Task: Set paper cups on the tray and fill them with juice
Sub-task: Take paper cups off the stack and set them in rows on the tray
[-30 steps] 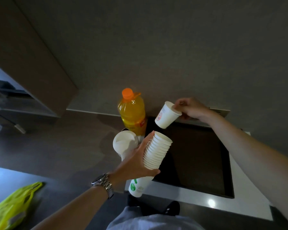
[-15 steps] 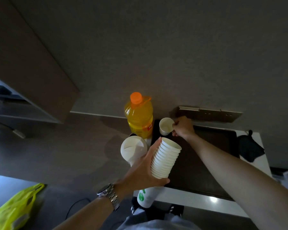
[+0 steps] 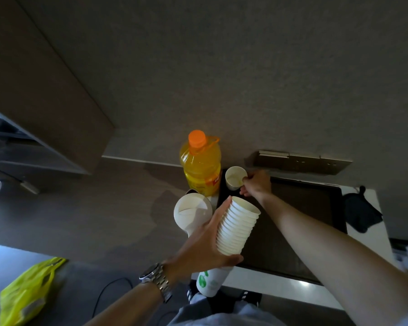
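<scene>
Nearest us, our left hand point(image 3: 205, 248) grips a paper cup stack point(image 3: 237, 225), tilted, over the dark tray's point(image 3: 311, 208) near-left part. Farther, our right hand point(image 3: 257, 184) pinches a single paper cup point(image 3: 233, 181), upright at the tray's far-left corner, beside the orange juice bottle point(image 3: 201, 168).

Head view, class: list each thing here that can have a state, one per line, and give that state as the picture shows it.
Juice bottle: upright, orange cap on, nearly full.
Single paper cup: upright at the tray's far left corner, no juice, right hand at its rim.
Stack of cups: nested, tilted, gripped by left hand.
Tray: flat on the counter, one cup on it.
White jug: lid on.
</scene>
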